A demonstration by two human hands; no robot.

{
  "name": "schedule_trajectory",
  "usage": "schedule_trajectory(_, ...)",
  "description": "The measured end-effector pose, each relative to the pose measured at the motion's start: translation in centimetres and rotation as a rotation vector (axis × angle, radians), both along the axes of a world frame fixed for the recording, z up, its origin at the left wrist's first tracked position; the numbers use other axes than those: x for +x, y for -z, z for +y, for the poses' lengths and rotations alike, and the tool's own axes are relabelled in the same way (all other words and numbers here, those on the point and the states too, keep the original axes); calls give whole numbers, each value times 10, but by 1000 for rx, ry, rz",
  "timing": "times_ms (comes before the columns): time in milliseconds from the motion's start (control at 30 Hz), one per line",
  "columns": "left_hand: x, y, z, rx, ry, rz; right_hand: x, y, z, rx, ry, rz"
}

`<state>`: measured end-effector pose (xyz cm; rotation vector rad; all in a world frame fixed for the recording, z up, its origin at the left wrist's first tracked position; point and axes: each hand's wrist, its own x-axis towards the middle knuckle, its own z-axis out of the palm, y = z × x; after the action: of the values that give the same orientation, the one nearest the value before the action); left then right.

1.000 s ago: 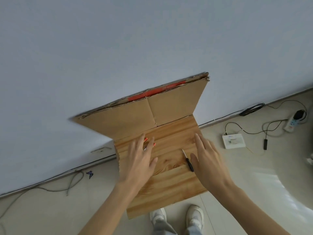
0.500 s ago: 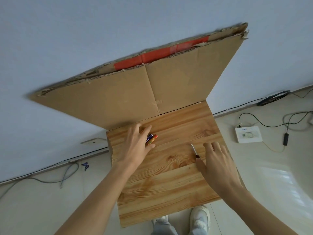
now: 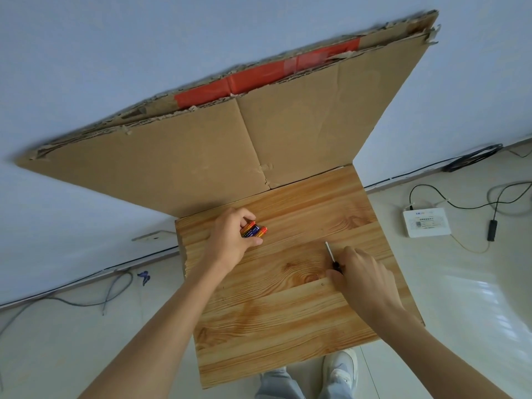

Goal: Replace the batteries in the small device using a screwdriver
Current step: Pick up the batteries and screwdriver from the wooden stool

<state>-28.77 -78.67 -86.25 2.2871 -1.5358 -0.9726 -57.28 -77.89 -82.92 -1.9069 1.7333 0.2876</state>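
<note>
Looking down from the head camera, a wood-grain tabletop [image 3: 288, 321] fills the middle of the view, with a flattened sheet of cardboard [image 3: 224, 151] standing behind it against a pale wall [image 3: 144, 41]; a strip of red tape [image 3: 259, 79] runs along the cardboard's torn top edge.

The left hand [image 3: 230, 240] lies on the far left part of the tabletop, its fingers and thumb closed around two batteries [image 3: 254, 230] that lie side by side on the wood. The batteries are dark blue with orange ends, and those ends stick out to the right past the fingertips.

The right hand [image 3: 362, 277] sits nearer the middle right of the tabletop, well apart from the left one. Its fingers are curled down over the dark handle of a small screwdriver [image 3: 331, 253], whose thin metal shaft lies on the wood and points away toward the cardboard. The thumb touches the handle's lower side, so the hand appears closed on it, though most of the handle is hidden.

No small device can be made out on the tabletop.

On the pale floor [image 3: 475, 283] to the right lies a white box [image 3: 426, 223] with black cables [image 3: 460, 203] around it. More cables trail along the floor at left. Below the tabletop's near edge, a white shoe [image 3: 342, 370] shows
</note>
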Motion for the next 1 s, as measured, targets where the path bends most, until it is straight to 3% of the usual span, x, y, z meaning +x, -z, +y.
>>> schedule_trajectory(400,5,9,-14,83,-45,89,2,4,-9,18,25,-14)
schedule_trajectory(1000,-9,-7,-21,170,1,-4,1,7,-8,22,17,-24)
